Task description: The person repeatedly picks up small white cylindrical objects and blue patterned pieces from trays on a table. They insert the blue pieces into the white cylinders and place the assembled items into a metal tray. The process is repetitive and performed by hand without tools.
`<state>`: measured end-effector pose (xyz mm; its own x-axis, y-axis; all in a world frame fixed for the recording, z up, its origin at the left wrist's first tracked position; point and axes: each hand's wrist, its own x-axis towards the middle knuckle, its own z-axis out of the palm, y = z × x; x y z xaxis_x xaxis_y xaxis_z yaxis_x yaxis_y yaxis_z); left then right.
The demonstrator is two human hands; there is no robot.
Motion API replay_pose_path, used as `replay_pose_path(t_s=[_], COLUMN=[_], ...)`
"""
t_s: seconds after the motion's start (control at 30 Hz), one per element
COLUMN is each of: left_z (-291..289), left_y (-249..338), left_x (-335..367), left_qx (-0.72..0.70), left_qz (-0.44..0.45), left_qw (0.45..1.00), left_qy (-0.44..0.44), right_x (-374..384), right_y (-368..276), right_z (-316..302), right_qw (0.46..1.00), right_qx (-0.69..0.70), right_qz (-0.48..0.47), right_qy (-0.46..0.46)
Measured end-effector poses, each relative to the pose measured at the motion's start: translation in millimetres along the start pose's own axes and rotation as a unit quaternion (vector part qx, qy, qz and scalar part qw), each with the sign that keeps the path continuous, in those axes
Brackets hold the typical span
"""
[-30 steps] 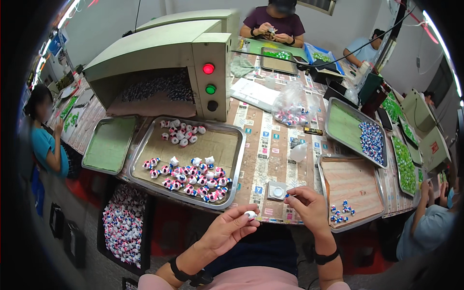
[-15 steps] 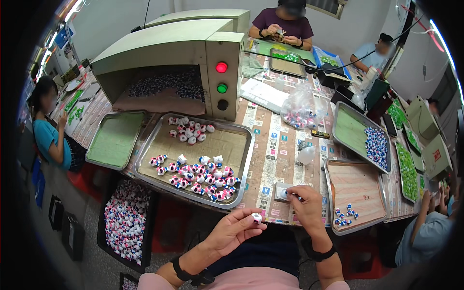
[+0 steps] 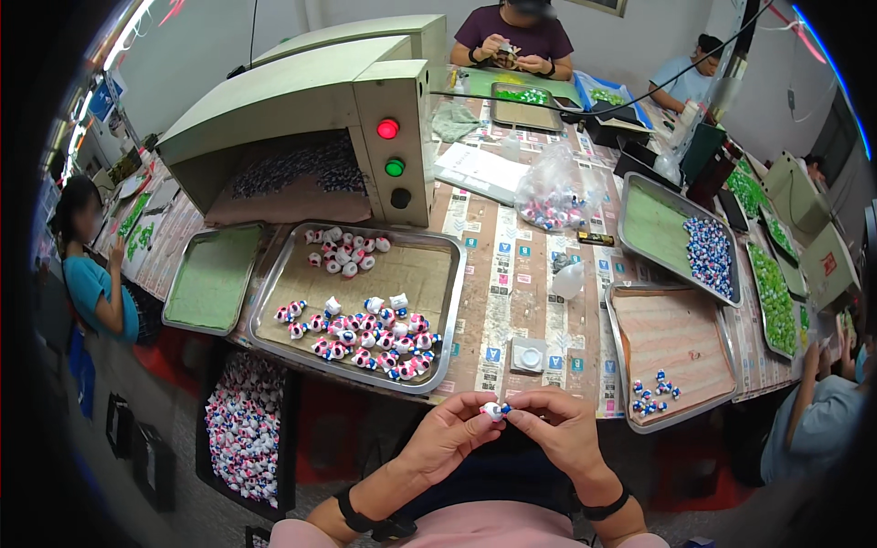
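At the table's near edge, my left hand (image 3: pixel 448 437) pinches a small white toy head (image 3: pixel 491 411) with pink on it. Against it, my right hand (image 3: pixel 555 431) pinches a little blue toy body (image 3: pixel 506 409); the two pieces meet or nearly meet, and fingers partly cover both. Just beyond my hands lies a small square dish (image 3: pixel 528 354) with a pale round middle. A large metal tray (image 3: pixel 416 269) to the left bears a cluster of white heads (image 3: pixel 347 251) and rows of joined pink, white and blue figures (image 3: pixel 375 338). On the cardboard-lined tray (image 3: pixel 671 329) at right sit several blue bodies (image 3: pixel 654 395).
A bench oven (image 3: pixel 292 119) with red and green lights stands behind the large tray. Further right are a clear bottle (image 3: pixel 568 281), a bag of figures (image 3: pixel 554 201) and a green-lined tray (image 3: pixel 653 224). A black crate of figures (image 3: pixel 245 429) is below left. Other people work around the tables.
My right hand has left the small dish and come back to my left hand, bringing a blue body up to the white head. The view has shifted slightly.
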<state>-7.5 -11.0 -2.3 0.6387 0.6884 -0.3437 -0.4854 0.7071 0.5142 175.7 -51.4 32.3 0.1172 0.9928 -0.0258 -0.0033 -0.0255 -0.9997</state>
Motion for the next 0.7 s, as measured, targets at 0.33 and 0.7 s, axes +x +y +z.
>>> replay_pose_path(t_s=[0.33, 0.7], left_z=[-3, 7], left_y=[-9, 29], left_x=[1, -7], left_qx=[0.116, 0.221], left_qz=[0.076, 0.11], left_qw=[0.99, 0.969], left_qy=[0.014, -0.016], right_x=[-5, -2], right_y=[-4, -7], right_z=[-2, -2], right_qw=[0.998, 0.992], right_qx=[-0.062, -0.081], right_qz=[-0.002, -0.072], right_qy=[-0.01, -0.058])
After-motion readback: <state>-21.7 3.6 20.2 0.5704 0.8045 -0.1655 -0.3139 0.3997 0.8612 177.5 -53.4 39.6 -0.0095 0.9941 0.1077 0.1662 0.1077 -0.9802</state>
